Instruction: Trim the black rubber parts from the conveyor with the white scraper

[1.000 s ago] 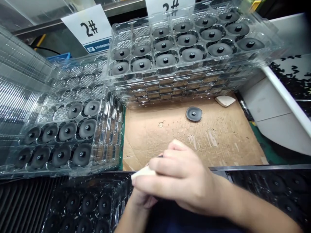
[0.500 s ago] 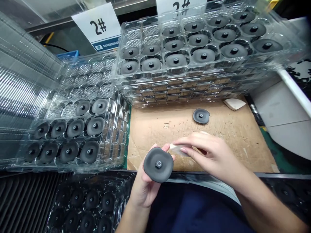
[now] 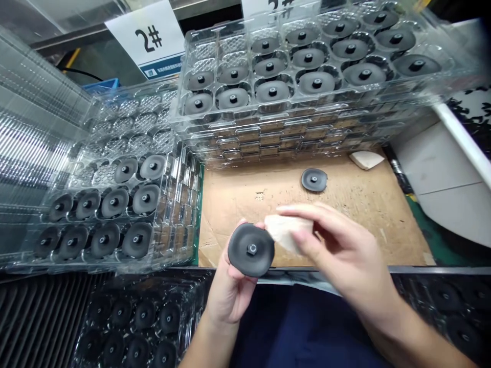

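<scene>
2 bare hands are working just above the near edge of the bench. The left hand point(image 3: 230, 291) is curling up behind a dark grey round disc point(image 3: 249, 260), its fingers cupping the rim and its face, with a central stud, turning toward the camera. The right hand point(image 3: 345, 250) is pinching a pale wipe point(image 3: 286, 232) between thumb and fingers, holding it just beside the disc's rim. Below them, a black tray point(image 3: 134, 322) is carrying dark discs in rows of pockets. Beyond the hands, a sheet of worn cardboard point(image 3: 238, 214) is bearing 1 loose disc point(image 3: 313, 180) and a pale scrap point(image 3: 366, 160). To the left, a clear plastic tray point(image 3: 88, 153) is holding 10 discs in its nearer pockets. Behind the cardboard, a stack of clear trays point(image 3: 268, 145) is rising, its top layer carrying rows of discs. Farther back, 2 white cards are standing: the left card point(image 3: 148, 33) is reading "2#" above a blue strip of print too small to read, while the right card point(image 3: 280, 4) is showing only a cut-off top edge of similar marks. A blue crate point(image 3: 100, 86) is sitting behind the clear plastic tray.
</scene>
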Motion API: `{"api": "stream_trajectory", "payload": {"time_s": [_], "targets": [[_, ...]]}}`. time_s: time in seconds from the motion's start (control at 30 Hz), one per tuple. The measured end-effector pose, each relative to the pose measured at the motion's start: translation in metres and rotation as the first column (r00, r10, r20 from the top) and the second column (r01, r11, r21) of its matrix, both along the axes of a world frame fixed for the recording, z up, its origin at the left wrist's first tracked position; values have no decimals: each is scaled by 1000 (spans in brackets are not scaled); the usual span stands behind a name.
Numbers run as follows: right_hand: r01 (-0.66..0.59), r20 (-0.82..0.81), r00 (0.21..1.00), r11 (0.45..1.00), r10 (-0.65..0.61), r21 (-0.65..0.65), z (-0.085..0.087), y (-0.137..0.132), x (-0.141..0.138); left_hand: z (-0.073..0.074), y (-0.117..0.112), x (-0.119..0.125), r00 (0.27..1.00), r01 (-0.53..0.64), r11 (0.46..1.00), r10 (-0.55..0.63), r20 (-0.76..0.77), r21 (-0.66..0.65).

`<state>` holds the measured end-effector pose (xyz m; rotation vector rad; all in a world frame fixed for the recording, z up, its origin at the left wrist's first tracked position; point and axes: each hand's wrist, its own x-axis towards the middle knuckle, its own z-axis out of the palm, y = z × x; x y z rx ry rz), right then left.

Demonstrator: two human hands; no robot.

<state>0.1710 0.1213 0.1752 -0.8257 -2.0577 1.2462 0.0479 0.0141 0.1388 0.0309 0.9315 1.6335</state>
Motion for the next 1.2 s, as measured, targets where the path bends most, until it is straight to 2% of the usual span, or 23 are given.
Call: {"api": "stream_trajectory", "payload": {"time_s": [0.07, 0.1, 0.17, 0.23, 0.3, 0.37, 0.4, 0.47, 0.53, 0.57, 0.63, 0.7, 0.77, 0.83, 0.87, 0.9, 0.93, 1.0, 1.03, 1.1, 1.2], "targets": [[-121, -108, 985, 985, 135, 126, 18, -8, -8, -4, -1, 2, 1000, 1, 1000, -1, 0, -19], [-206, -96, 970, 966, 223, 158, 22, -11, -11, -5, -2, 3, 1000, 6, 1000, -5, 4, -18], [-373, 9, 927, 921, 375, 113, 26, -15, -16, -7, -3, 3, 1000, 1, 1000, -1, -3, -22], [-437, 125, 893, 899, 433, 13, 24, -14, -21, -7, -4, 3, 1000, -9, 998, 8, -11, -70], [-386, 119, 919, 920, 377, 65, 23, -12, -24, -4, -3, 3, 1000, -6, 992, 6, 2, -130], [-321, 24, 947, 935, 321, 154, 22, -10, -24, 0, -3, 3, 999, 11, 990, -7, 31, -142], [-336, -12, 940, 931, 341, 147, 23, -9, -22, 2, -3, 2, 999, 16, 992, -12, 38, -122], [-428, -7, 903, 902, 429, 46, 26, -7, -13, 5, -4, 0, 999, 39, 996, -36, 36, -77], [-456, 79, 885, 888, 459, -48, 30, -5, -2, 3, -5, -3, 997, 77, 996, -76, 32, -43], [-434, 136, 889, 900, 436, -48, 31, -4, 3, 1, -5, -3, 995, 92, 995, -91, 32, -36], [-368, 226, 908, 929, 353, 28, 33, -2, 7, -4, -5, -4, 993, 111, 993, -110, 35, -34], [-302, 271, 930, 937, 250, 173, 32, 0, 5, -9, -6, -4, 992, 118, 992, -116, 45, -38], [-279, 220, 953, 890, 209, 361, 25, 5, -2, -9, -6, -3, 992, 116, 991, -112, 58, -67], [-296, 72, 953, 850, 295, 436, 14, 13, -9, -6, -7, -3, 992, 108, 992, -103, 67, -72], [-288, -13, 948, 873, 318, 394, 6, 17, -10, -3, -7, -3, 992, 109, 993, -105, 74, -48], [-256, -69, 955, 920, 288, 297, -3, 20, -11, 0, -8, -3, 989, 118, 993, -116, 86, -15], [-189, -76, 976, 967, 204, 170, -12, 22, -10, 3, -8, -3, 986, 128, 992, -130, 100, 21], [-4, 50, 999, 1000, 5, -27, -33, 21, -3, 6, -8, -4, 981, 143, 987, -152, 123, 75], [57, 122, 991, 997, -49, -59, -44, 18, 2, 6, -8, -5, 979, 147, 986, -157, 130, 83], [51, 201, 979, 996, -37, -67, -66, 7, 12, 5, -9, -7, 978, 150, 985, -161, 134, 84], [-70, 240, 967, 995, 86, -74, -88, -6, 23, 4, -8, -7, 974, 161, 985, -169, 151, 64]]}}
